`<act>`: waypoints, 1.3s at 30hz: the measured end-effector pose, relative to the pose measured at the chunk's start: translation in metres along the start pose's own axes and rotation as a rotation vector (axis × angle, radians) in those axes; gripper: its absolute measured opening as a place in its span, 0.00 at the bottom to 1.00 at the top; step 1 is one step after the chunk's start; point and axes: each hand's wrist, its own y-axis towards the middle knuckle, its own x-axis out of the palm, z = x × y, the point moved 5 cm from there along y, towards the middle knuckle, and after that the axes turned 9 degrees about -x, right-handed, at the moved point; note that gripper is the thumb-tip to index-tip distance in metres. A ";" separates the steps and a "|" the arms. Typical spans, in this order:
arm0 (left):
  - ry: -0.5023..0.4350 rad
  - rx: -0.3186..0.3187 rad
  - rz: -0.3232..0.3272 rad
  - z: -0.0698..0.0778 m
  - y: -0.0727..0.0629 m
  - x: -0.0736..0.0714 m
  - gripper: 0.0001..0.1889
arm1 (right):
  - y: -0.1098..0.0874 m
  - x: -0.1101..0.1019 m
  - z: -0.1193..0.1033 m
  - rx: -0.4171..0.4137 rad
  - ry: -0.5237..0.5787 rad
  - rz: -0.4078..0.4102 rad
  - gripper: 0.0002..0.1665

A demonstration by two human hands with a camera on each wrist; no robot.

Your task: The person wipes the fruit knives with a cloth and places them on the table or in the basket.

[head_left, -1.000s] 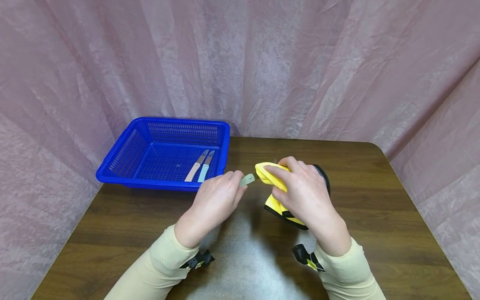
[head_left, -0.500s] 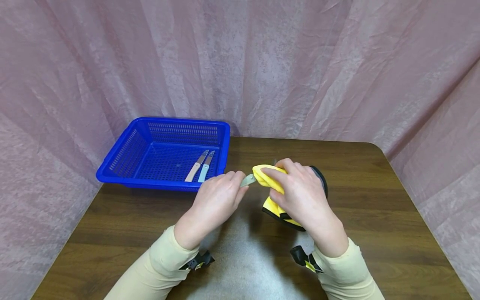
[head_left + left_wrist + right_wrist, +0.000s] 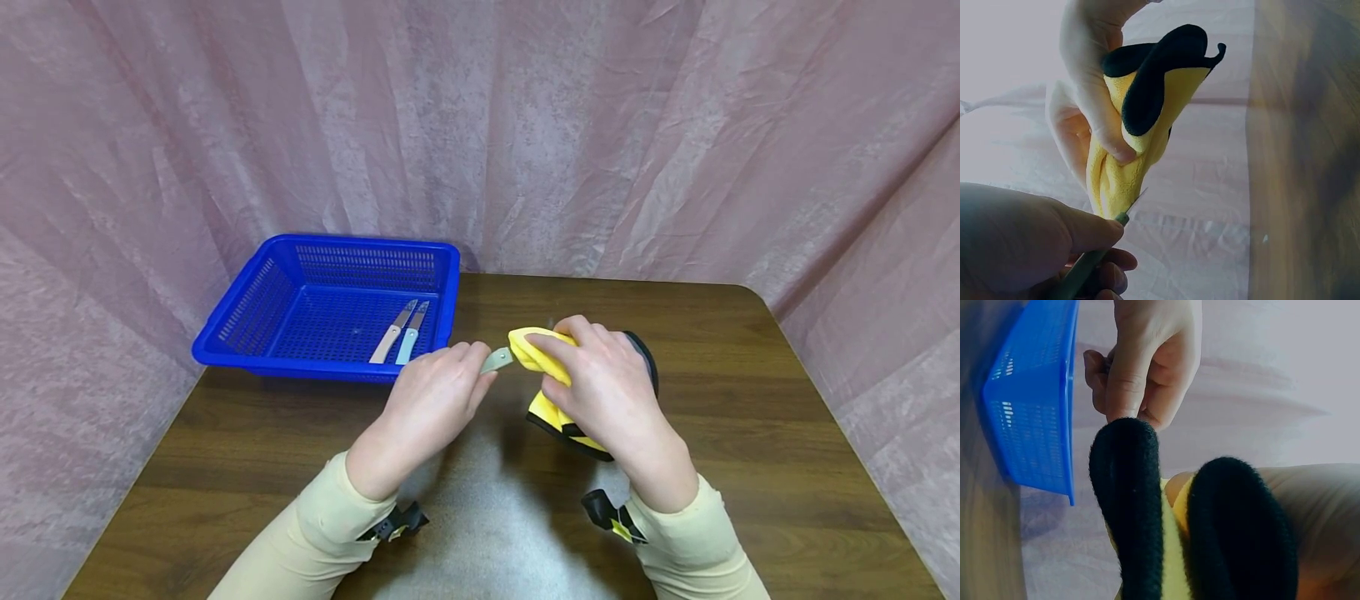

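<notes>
In the head view my left hand (image 3: 432,402) grips a knife by its pale green handle (image 3: 496,360), with the blade end pointing right. My right hand (image 3: 609,385) pinches a folded yellow cloth (image 3: 536,350) with dark edging, which wraps round the knife's blade. Most of the blade is hidden in the cloth; the left wrist view shows a bit of the thin blade (image 3: 1137,201) at the cloth's edge. There the left thumb presses along the handle (image 3: 1082,275). Dark folds of the cloth (image 3: 1129,500) fill much of the right wrist view.
A blue plastic basket (image 3: 326,364) stands at the back left of the wooden table (image 3: 750,417). Two more knives lie inside, one with a pink handle (image 3: 386,344) and one with a light blue handle (image 3: 407,346). Pink curtains (image 3: 525,133) hang behind and at both sides.
My right hand with the cloth has shifted left toward the green handle, then slightly back right, covering blade that showed a second ago. My left hand has stayed nearly still.
</notes>
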 end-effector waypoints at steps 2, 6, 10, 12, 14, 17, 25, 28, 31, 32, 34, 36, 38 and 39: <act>0.000 0.001 0.000 0.000 0.000 -0.001 0.09 | 0.000 0.000 0.001 0.006 0.001 0.000 0.33; 0.004 0.000 0.000 -0.001 0.000 -0.002 0.10 | 0.000 -0.002 0.004 0.022 0.003 0.003 0.33; 0.001 -0.004 0.005 -0.002 0.000 -0.003 0.10 | 0.000 -0.003 0.007 0.038 0.003 0.004 0.32; -0.005 -0.005 0.009 -0.002 0.000 -0.004 0.10 | 0.000 -0.004 0.009 0.045 0.004 0.005 0.32; -0.010 -0.005 0.012 -0.003 0.000 -0.005 0.09 | -0.001 -0.004 0.010 0.053 0.007 0.004 0.32; -0.012 -0.003 0.018 -0.003 0.000 -0.005 0.09 | -0.001 -0.006 0.013 0.064 0.011 0.002 0.32; -0.012 0.004 0.031 -0.003 0.000 -0.007 0.10 | -0.001 -0.008 0.019 0.088 0.018 -0.005 0.32; -0.008 -0.002 0.025 -0.003 0.000 -0.008 0.09 | -0.002 -0.008 0.021 0.094 0.019 -0.003 0.32; -0.005 -0.010 0.014 -0.003 0.000 -0.008 0.09 | -0.002 -0.008 0.022 0.100 0.020 -0.004 0.32; -0.005 -0.012 0.012 -0.003 0.000 -0.008 0.09 | -0.002 -0.008 0.023 0.103 0.021 -0.004 0.32; -0.006 -0.016 0.007 -0.003 0.000 -0.008 0.09 | -0.002 -0.008 0.024 0.108 0.020 -0.005 0.32; -0.005 -0.016 0.006 -0.003 0.000 -0.008 0.09 | -0.002 -0.008 0.025 0.112 0.021 -0.005 0.32; -0.005 -0.017 0.004 -0.003 0.000 -0.009 0.09 | -0.003 -0.008 0.025 0.118 0.025 -0.005 0.32; -0.005 -0.017 0.005 -0.003 0.000 -0.009 0.09 | -0.003 -0.008 0.026 0.120 0.026 -0.004 0.32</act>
